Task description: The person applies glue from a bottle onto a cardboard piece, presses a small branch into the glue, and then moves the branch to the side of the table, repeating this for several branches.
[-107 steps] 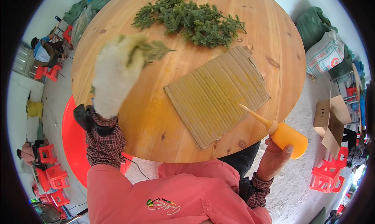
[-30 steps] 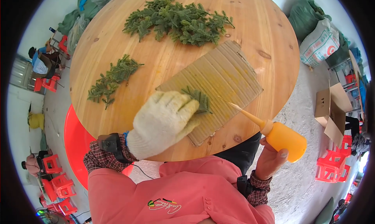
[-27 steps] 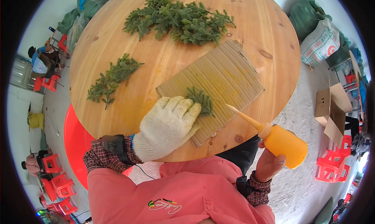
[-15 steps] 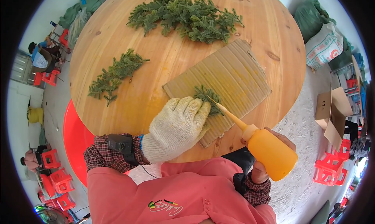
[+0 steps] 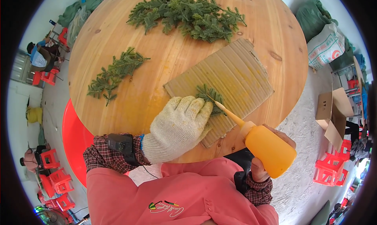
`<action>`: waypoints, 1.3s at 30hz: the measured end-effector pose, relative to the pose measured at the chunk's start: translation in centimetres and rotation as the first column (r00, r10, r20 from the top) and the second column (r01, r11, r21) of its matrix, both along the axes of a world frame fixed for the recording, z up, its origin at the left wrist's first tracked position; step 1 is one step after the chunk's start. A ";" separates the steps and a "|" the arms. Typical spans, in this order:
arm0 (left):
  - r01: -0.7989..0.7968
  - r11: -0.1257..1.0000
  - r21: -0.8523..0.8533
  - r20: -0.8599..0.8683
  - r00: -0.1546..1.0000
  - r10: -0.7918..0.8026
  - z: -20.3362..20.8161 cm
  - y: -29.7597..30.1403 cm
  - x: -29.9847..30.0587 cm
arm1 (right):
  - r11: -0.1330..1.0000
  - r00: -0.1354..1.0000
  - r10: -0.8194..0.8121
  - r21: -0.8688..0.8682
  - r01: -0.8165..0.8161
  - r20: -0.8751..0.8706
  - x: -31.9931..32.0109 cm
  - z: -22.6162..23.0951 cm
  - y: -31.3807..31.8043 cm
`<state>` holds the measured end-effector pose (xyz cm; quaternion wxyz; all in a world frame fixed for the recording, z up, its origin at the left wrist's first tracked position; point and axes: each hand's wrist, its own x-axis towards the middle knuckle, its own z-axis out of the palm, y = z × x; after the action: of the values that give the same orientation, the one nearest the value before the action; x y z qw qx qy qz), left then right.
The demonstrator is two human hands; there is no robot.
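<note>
Round pale-wood desk [image 5: 284, 80] below the white-gloved left hand [image 5: 178, 125], brown ribbed cardboard sheet [image 5: 235, 76] partly under it; the bare right hand [image 5: 258, 171] grips an orange plastic squeeze bottle [image 5: 271, 150], and pinched in the left hand, a small green needled sprig [image 5: 204, 92]!

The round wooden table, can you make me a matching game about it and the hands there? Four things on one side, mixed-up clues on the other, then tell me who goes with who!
Things:
1. Orange bottle
2. Left hand
3. Cardboard sheet
4. Big pile of green sprigs

Clues:
A. Brown and ridged, flat on the table
B. In the bare right hand
C. On the far part of the table
D. Inside a whitish knitted glove

Pairs: 1-B, 2-D, 3-A, 4-C
</note>
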<state>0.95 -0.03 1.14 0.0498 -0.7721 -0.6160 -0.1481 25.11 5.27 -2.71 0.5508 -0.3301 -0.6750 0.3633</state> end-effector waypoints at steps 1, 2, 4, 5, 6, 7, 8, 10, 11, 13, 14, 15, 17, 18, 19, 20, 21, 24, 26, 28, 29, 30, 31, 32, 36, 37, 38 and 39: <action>0.001 1.000 -0.002 -0.001 1.000 -0.001 0.0 0.0 0.0 | 1.000 1.000 0.000 0.000 0.000 0.000 0.1 0.1 0.0; 0.002 1.000 -0.005 -0.002 1.000 -0.002 -0.1 0.0 -0.1 | 1.000 0.999 -0.005 0.013 0.004 0.033 0.3 0.3 0.0; 0.000 1.000 -0.009 0.004 1.000 0.000 0.1 0.0 0.0 | 0.999 0.995 -0.016 0.040 0.012 0.099 0.6 0.5 0.0; -0.003 1.000 -0.013 0.010 1.000 0.003 0.1 0.0 0.0 | 0.999 0.995 -0.016 0.040 0.012 0.099 0.6 0.5 0.0; -0.004 1.000 -0.016 0.015 1.000 0.004 0.2 0.1 0.0 | 0.999 0.996 -0.008 0.048 0.004 0.089 0.5 0.5 0.1; -0.002 1.000 -0.015 0.015 1.000 0.002 0.2 0.1 0.0 | 0.998 0.997 0.000 0.056 -0.004 0.079 0.5 0.5 0.2; -0.001 1.000 -0.008 0.013 1.000 0.001 0.2 0.0 0.0 | 0.998 0.998 0.009 0.064 -0.013 0.069 0.4 0.5 0.3; 0.001 1.000 0.006 0.009 1.000 -0.001 0.2 0.0 0.0 | 0.998 0.998 0.013 0.061 -0.016 0.056 0.1 0.4 0.4; 0.001 1.000 0.007 0.009 1.000 -0.001 0.1 0.0 0.0 | 0.998 0.999 0.018 0.058 -0.021 0.044 0.0 0.4 0.4; -0.001 1.000 0.016 0.009 1.000 0.000 0.0 0.0 0.0 | 0.998 0.999 0.023 0.056 -0.025 0.034 -0.4 0.4 0.3; -0.002 1.000 0.020 0.010 1.000 0.001 -0.1 0.0 0.0 | 1.000 1.000 0.005 0.018 -0.005 -0.012 -0.6 0.5 0.0; -0.001 1.000 0.021 0.011 1.000 0.001 -0.1 0.1 0.0 | 1.000 0.998 -0.015 -0.022 0.014 -0.056 -0.8 0.6 -0.1; 0.002 1.000 0.006 0.014 1.000 -0.002 0.1 0.1 0.0 | 0.998 0.995 -0.034 -0.064 0.028 -0.099 -0.7 0.8 -0.2; 0.004 1.000 -0.001 0.015 1.000 -0.004 0.1 0.0 -0.1 | 1.000 1.000 -0.015 -0.002 0.015 -0.025 -0.3 0.9 0.0; 0.003 1.000 -0.002 0.016 1.000 -0.003 0.1 0.0 -0.1 | 0.998 0.999 -0.001 0.058 -0.002 0.050 0.1 1.0 0.2; -0.002 1.000 -0.001 0.008 1.000 0.002 0.1 0.0 -0.1 | 0.993 0.992 0.008 0.117 -0.023 0.125 0.3 1.1 0.3; -0.003 1.000 0.001 0.002 1.000 0.003 0.2 0.0 0.0 | 0.993 0.992 0.006 0.117 -0.021 0.127 0.4 1.3 0.2; 0.000 1.000 0.001 0.001 1.000 0.000 0.2 0.1 0.0 | 0.998 0.997 -0.008 0.065 0.003 0.081 0.6 1.9 -0.3; 0.002 1.000 -0.005 0.009 1.000 -0.002 0.2 0.1 0.0 | 0.996 0.987 -0.065 0.068 0.055 0.146 0.7 2.4 -0.7; 0.000 1.000 -0.009 0.011 1.000 0.000 0.2 0.1 0.0 | 0.985 0.948 -0.171 0.085 0.153 0.270 0.7 2.9 -1.1; -0.001 1.000 -0.013 0.012 1.000 0.001 0.2 0.1 0.0 | 0.985 0.948 -0.171 0.084 0.153 0.270 0.6 3.0 -1.2; -0.002 1.000 -0.016 0.013 1.000 0.002 0.2 0.1 0.0 | 0.983 0.947 -0.179 0.074 0.165 0.268 0.6 3.1 -1.3; 0.001 1.000 -0.016 0.016 1.000 -0.001 0.2 0.1 0.0 | 0.982 0.944 -0.191 0.067 0.179 0.268 0.6 3.4 -1.4; 0.000 1.000 -0.012 0.021 1.000 0.000 0.2 0.1 0.0 | 0.979 0.942 -0.202 0.059 0.193 0.267 0.7 3.6 -1.5; -0.003 1.000 -0.005 0.029 1.000 0.003 0.3 0.2 0.1 | 0.980 0.947 -0.193 0.107 0.170 0.257 1.2 3.7 -1.5; -0.005 1.000 -0.004 0.026 1.000 0.005 0.3 0.2 0.1 | 0.979 0.947 -0.194 0.107 0.171 0.257 1.3 3.7 -1.5; -0.007 1.000 -0.003 0.023 1.000 0.007 0.3 0.2 0.1 | 0.979 0.945 -0.198 0.107 0.176 0.261 1.4 3.7 -1.6; -0.006 1.000 -0.004 0.023 1.000 0.006 0.3 0.2 0.1 | 0.978 0.943 -0.203 0.108 0.180 0.264 1.5 3.7 -1.7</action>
<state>1.06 0.17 1.42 0.0417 -0.7686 -0.6191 -0.1556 26.64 3.60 1.01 0.4980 -0.4183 -0.7237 0.2308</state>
